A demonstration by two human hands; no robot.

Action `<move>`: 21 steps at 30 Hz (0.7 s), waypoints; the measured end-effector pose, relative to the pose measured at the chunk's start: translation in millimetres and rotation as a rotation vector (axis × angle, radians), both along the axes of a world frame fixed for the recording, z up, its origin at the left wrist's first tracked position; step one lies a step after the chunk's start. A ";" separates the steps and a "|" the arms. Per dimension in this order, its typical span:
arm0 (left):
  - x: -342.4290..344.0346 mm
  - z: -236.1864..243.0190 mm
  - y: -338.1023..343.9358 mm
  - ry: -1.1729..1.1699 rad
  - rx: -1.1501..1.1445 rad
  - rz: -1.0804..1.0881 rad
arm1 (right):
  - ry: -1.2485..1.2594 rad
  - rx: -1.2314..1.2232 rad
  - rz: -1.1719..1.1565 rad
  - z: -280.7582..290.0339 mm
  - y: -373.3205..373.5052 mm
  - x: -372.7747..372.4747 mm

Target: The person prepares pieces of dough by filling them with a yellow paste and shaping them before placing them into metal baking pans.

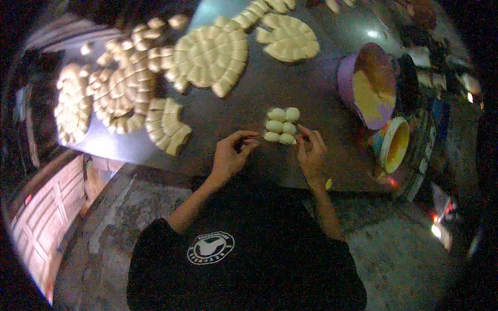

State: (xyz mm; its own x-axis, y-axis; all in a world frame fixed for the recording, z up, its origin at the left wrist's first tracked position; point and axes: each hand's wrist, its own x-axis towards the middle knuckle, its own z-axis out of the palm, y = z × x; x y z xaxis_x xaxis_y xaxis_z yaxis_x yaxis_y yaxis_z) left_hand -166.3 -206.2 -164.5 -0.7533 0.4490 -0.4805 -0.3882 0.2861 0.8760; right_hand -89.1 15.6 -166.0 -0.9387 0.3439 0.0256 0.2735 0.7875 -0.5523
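Observation:
A small block of pale, rounded dough pieces [277, 126] sits in two columns on the dark tabletop in front of me. To its left, my left hand [232, 155] has its fingers bent and its thumb apart, with nothing visible between them. My right hand [312, 155] is at the block's lower right corner, fingers loosely bent and apart; whether a fingertip touches the dough I cannot tell. Beyond lies a large round of joined dough pieces [210, 58], with a smaller round [288, 38] to its right. A curved section of dough pieces [167, 127] lies left of my left hand.
More dough pieces [122, 85] crowd the table's left side. At the right, a tilted purple tub [346, 78] contains something yellowish, and a yellow-lined bucket [397, 145] stands nearer. A small yellow scrap [328, 183] lies by the table's front edge. Concrete floor [410, 249] shows below.

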 end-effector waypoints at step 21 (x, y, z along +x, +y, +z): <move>89.1 46.4 -40.8 0.470 -0.090 0.849 | -0.018 -0.792 0.865 14.1 -104.3 -82.7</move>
State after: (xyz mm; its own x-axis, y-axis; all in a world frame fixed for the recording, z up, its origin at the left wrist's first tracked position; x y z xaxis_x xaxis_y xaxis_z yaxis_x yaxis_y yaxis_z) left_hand -77.2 -247.0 -118.1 -0.9330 -0.3558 -0.0537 -0.1122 0.1458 0.9829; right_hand -171.9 -88.7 -151.9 -0.8658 -0.4947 0.0750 -0.1718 0.1532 -0.9731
